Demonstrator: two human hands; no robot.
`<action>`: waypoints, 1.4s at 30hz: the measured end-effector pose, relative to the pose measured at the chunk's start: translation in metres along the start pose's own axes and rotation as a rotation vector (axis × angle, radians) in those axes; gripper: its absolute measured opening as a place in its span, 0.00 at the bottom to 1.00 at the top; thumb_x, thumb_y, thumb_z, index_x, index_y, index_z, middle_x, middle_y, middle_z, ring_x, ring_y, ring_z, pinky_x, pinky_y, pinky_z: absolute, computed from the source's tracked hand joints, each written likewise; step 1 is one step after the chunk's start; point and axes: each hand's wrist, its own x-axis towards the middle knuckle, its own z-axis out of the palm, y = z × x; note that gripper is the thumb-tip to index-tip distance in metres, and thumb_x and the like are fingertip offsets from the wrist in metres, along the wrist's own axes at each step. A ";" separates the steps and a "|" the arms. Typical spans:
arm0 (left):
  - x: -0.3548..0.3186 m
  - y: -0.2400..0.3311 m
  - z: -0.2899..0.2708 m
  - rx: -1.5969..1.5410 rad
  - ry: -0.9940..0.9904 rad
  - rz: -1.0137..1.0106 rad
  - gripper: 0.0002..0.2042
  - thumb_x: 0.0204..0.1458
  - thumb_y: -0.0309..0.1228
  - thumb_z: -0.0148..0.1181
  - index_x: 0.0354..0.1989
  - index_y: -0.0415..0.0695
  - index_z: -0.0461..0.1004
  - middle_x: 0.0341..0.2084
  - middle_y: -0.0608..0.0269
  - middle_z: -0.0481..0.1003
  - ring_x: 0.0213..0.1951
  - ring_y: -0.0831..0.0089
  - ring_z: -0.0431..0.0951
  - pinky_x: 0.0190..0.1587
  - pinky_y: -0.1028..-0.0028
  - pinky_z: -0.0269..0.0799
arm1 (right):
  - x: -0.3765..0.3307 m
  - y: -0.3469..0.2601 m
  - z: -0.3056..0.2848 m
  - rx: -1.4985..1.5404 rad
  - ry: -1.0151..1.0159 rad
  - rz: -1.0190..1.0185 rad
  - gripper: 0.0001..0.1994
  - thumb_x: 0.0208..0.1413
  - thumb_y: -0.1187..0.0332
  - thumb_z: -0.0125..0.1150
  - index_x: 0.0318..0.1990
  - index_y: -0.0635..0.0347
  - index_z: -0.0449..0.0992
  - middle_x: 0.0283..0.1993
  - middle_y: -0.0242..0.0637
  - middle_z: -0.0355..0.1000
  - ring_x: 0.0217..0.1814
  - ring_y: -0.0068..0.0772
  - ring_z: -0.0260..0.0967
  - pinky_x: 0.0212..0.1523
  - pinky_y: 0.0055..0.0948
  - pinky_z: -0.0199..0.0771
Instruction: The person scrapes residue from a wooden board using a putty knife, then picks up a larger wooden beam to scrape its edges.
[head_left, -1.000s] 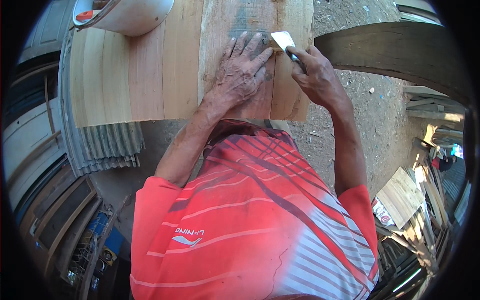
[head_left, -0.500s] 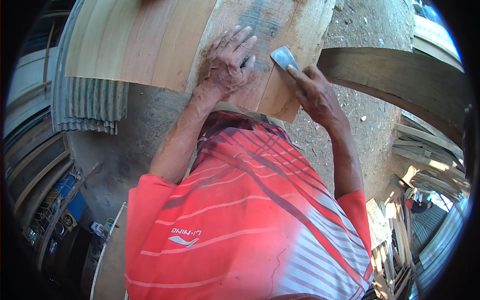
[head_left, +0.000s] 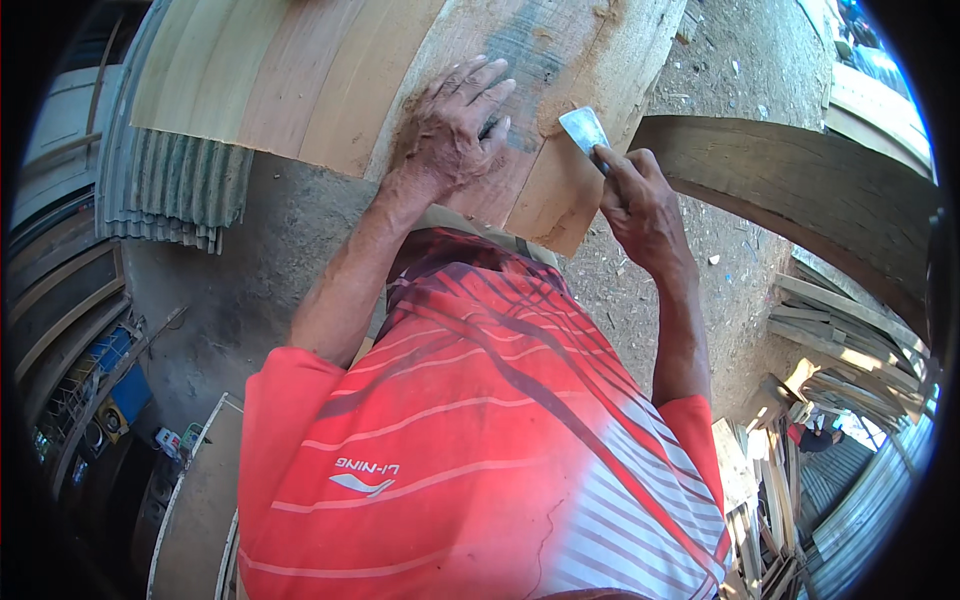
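A panel of joined wooden planks (head_left: pixel 310 95) lies at the top of the view, its near edge close to my waist. My left hand (head_left: pixel 455 130) rests flat on it with fingers extended, holding nothing. In my right hand (head_left: pixel 642 205), the fingers wrap around the short handle of a putty knife (head_left: pixel 584 130). Its wide metal blade is over the panel's right part, tilted up to the left; whether it touches the wood I cannot tell. Beside the blade is a patch of brown paste or dust (head_left: pixel 556 113). A dark greenish stain (head_left: pixel 525 55) marks the planks beyond my left hand.
A thick, curved-looking wooden beam (head_left: pixel 780 180) runs off to the right. Corrugated sheets (head_left: pixel 185 190) are stacked under the panel's left side. Scrap timber (head_left: pixel 850 330) lies piled at right. A pale-edged board (head_left: pixel 195 500) stands at lower left, near cluttered shelves.
My right hand and the putty knife have moved slightly right and nearer, exposing the brown patch by the blade. My left hand stays put on the panel. The whole view has shifted a little.
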 end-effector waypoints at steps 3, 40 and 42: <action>0.001 -0.003 0.001 -0.023 0.001 -0.004 0.22 0.57 0.33 0.66 0.61 0.45 0.80 0.67 0.58 0.75 0.71 0.55 0.70 0.73 0.54 0.64 | -0.002 0.006 0.000 -0.009 -0.058 0.105 0.24 0.61 0.78 0.63 0.65 0.53 0.79 0.44 0.43 0.73 0.43 0.42 0.76 0.45 0.41 0.78; 0.001 -0.001 0.001 -0.058 0.029 -0.051 0.19 0.57 0.31 0.66 0.58 0.44 0.81 0.66 0.59 0.75 0.70 0.57 0.71 0.73 0.56 0.66 | 0.026 -0.035 0.015 -0.010 -0.048 0.152 0.21 0.62 0.72 0.62 0.63 0.61 0.80 0.38 0.49 0.72 0.37 0.46 0.75 0.43 0.43 0.77; -0.001 -0.001 0.000 -0.055 0.042 -0.050 0.19 0.56 0.30 0.67 0.58 0.45 0.81 0.66 0.59 0.76 0.70 0.57 0.71 0.73 0.56 0.66 | 0.026 -0.035 0.018 -0.016 0.004 0.156 0.21 0.61 0.73 0.62 0.62 0.61 0.80 0.38 0.49 0.72 0.36 0.45 0.75 0.42 0.42 0.77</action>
